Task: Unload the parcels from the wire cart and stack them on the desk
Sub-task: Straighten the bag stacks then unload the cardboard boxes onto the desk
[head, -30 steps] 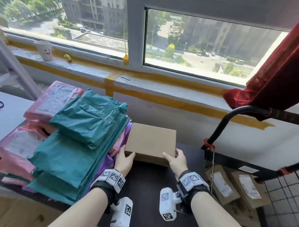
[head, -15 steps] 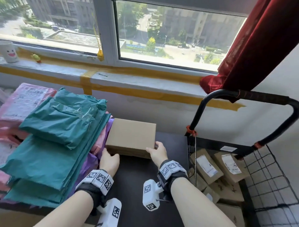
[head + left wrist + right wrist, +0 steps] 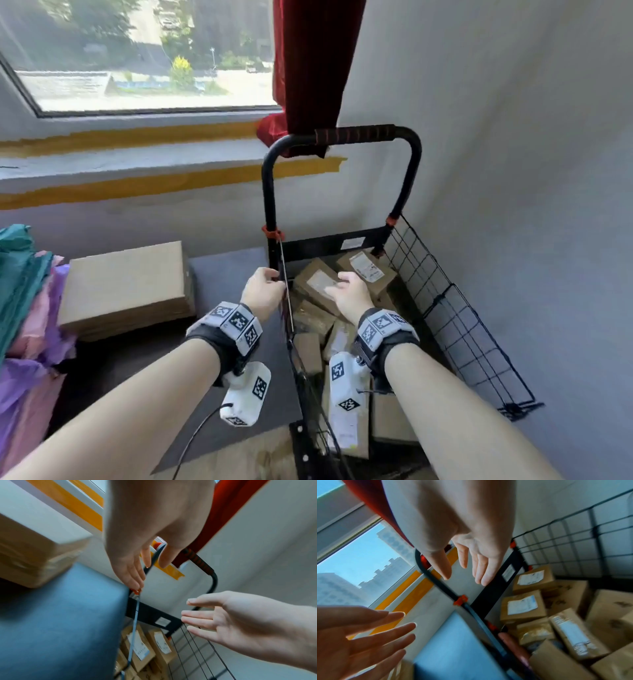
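Note:
A flat cardboard box [image 3: 126, 284] lies on the dark desk [image 3: 224, 274], beside a pile of plastic mailers. To the right of the desk stands the black wire cart [image 3: 459, 318], filled with several brown cardboard parcels [image 3: 322, 284] [image 3: 523, 605] [image 3: 139, 646] carrying white labels. My left hand [image 3: 270, 275] [image 3: 145, 573] hovers at the cart's left post, fingers straight, holding nothing. My right hand [image 3: 342, 284] [image 3: 464, 573] is open above the labelled parcels, not touching them. Each wrist view shows the other hand open too.
The mailer pile [image 3: 24, 291] in teal, pink and purple fills the desk's left side. The cart's black handle [image 3: 356, 134] rises against the wall under a red curtain [image 3: 308, 61]. A grey wall [image 3: 513, 137] closes off the right, close to the cart's wire side.
Both hands have let go of the cardboard box on the desk and moved right, over the cart. My view has swung right and down toward the cart.

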The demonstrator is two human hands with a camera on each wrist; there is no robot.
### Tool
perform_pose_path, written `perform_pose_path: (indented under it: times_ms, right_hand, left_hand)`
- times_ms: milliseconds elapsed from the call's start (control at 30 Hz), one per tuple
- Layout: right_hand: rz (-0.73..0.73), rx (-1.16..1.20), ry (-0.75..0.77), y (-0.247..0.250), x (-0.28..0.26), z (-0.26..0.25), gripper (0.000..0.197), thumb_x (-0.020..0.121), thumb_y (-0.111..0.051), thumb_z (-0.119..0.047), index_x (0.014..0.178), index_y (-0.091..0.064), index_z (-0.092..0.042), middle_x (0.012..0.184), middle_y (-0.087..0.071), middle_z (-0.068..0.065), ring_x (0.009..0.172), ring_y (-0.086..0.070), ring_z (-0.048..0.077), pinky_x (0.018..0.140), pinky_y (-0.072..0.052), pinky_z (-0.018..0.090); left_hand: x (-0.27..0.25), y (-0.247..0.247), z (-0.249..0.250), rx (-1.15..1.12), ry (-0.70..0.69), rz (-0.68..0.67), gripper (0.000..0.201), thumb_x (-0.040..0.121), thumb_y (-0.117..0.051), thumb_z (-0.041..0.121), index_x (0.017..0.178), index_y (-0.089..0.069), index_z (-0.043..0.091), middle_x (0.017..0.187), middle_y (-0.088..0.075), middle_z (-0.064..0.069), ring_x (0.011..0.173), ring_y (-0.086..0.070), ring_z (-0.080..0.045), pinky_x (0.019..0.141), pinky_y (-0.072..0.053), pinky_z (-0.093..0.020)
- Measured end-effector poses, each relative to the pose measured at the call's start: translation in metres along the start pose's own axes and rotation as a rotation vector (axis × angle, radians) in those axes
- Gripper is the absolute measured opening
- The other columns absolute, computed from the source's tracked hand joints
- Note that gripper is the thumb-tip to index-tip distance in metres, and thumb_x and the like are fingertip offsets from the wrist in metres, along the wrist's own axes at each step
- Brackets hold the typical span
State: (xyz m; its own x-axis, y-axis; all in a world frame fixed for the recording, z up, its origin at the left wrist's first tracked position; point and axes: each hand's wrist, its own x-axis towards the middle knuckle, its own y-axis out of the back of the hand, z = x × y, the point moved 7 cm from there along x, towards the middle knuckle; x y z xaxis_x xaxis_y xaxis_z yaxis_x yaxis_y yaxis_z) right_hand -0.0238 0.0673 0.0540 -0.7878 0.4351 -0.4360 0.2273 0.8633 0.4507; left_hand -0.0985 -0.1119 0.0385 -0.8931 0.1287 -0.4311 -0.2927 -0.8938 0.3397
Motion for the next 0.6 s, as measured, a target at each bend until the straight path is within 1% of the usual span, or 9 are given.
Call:
perform_pose_path:
  times_ms: [33, 100, 200, 300, 400, 500, 533, 567, 600]
  right_hand:
    - [0.024, 0.0, -0.023, 0.021, 0.001, 0.014, 0.051, 0.087, -0.063, -0.016, 0.135, -0.044, -0.009, 0.133, -0.053, 0.012, 0.122, -0.051, 0.024, 0.105, -0.038, 0.033]
    - [0.062, -0.006, -0.076, 0.058, 0.007, 0.046, 0.051, 0.088, -0.063, -0.017, 0.134, -0.045, -0.009, 0.133, -0.053, 0.012, 0.122, -0.051, 0.024, 0.104, -0.039, 0.034]
    - [0.089, -0.031, -0.142, 0.104, 0.021, 0.091, 0.05, 0.088, -0.062, -0.017, 0.134, -0.046, -0.009, 0.131, -0.055, 0.013, 0.12, -0.052, 0.024, 0.101, -0.039, 0.031]
    - [0.084, -0.058, -0.218, 0.137, 0.039, 0.137, 0.048, 0.089, -0.06, -0.016, 0.134, -0.047, -0.008, 0.131, -0.054, 0.011, 0.121, -0.051, 0.023, 0.101, -0.037, 0.029]
    - [0.036, -0.082, -0.308, 0.152, 0.06, 0.186, 0.047, 0.09, -0.059, -0.016, 0.135, -0.047, -0.008, 0.133, -0.053, 0.01, 0.121, -0.05, 0.024, 0.098, -0.037, 0.028]
    - [-0.032, -0.12, -0.396, 0.151, 0.08, 0.237, 0.049, 0.09, -0.059, -0.019, 0.137, -0.046, -0.01, 0.136, -0.05, 0.009, 0.118, -0.052, 0.025, 0.1, -0.04, 0.033]
    - [-0.052, -0.13, -0.425, 0.149, 0.086, 0.255, 0.05, 0.089, -0.059, -0.02, 0.136, -0.046, -0.011, 0.136, -0.051, 0.009, 0.111, -0.054, 0.024, 0.098, -0.042, 0.035]
    - [-0.071, -0.131, -0.453, 0.146, 0.092, 0.272, 0.05, 0.088, -0.06, -0.021, 0.135, -0.047, -0.012, 0.133, -0.054, 0.011, 0.102, -0.054, 0.023, 0.094, -0.044, 0.035]
    - [-0.089, -0.129, -0.481, 0.143, 0.098, 0.29, 0.049, 0.088, -0.06, -0.022, 0.134, -0.049, -0.012, 0.129, -0.057, 0.012, 0.095, -0.053, 0.022, 0.089, -0.045, 0.035]
  left_hand:
    - [0.0, -0.023, 0.006, 0.022, -0.01, -0.04, 0.027, 0.086, -0.055, 0.01, 0.113, -0.055, 0.008, 0.111, -0.063, -0.02, 0.103, -0.063, -0.038, 0.088, -0.052, -0.044]
    - [0.001, -0.07, 0.015, 0.096, -0.026, -0.117, 0.032, 0.087, -0.054, 0.011, 0.119, -0.055, 0.006, 0.111, -0.064, -0.017, 0.103, -0.063, -0.034, 0.09, -0.054, -0.043]
    - [0.007, -0.13, 0.019, 0.231, -0.017, -0.214, 0.034, 0.089, -0.054, 0.016, 0.123, -0.053, 0.011, 0.117, -0.059, -0.011, 0.106, -0.061, -0.029, 0.087, -0.054, -0.037]
    - [0.016, -0.179, 0.007, 0.361, 0.031, -0.286, 0.035, 0.088, -0.056, 0.019, 0.122, -0.054, 0.012, 0.119, -0.06, -0.01, 0.106, -0.06, -0.027, 0.091, -0.053, -0.039]
    - [0.025, -0.221, -0.02, 0.496, 0.105, -0.341, 0.034, 0.088, -0.055, 0.022, 0.12, -0.058, 0.011, 0.12, -0.059, -0.01, 0.109, -0.058, -0.029, 0.093, -0.051, -0.038]
    - [0.034, -0.258, -0.054, 0.558, 0.209, -0.387, 0.033, 0.089, -0.053, 0.018, 0.121, -0.059, 0.012, 0.126, -0.056, -0.013, 0.112, -0.056, -0.029, 0.093, -0.049, -0.033]
    - [0.036, -0.269, -0.067, 0.555, 0.247, -0.406, 0.033, 0.09, -0.053, 0.016, 0.121, -0.059, 0.011, 0.126, -0.056, -0.014, 0.112, -0.056, -0.03, 0.092, -0.048, -0.031]
    - [0.037, -0.28, -0.078, 0.554, 0.281, -0.424, 0.032, 0.091, -0.052, 0.014, 0.122, -0.058, 0.009, 0.125, -0.058, -0.016, 0.11, -0.057, -0.031, 0.089, -0.046, -0.03]
    - [0.039, -0.29, -0.091, 0.544, 0.317, -0.435, 0.031, 0.091, -0.052, 0.011, 0.122, -0.058, 0.008, 0.123, -0.059, -0.018, 0.107, -0.058, -0.032, 0.086, -0.047, -0.031]
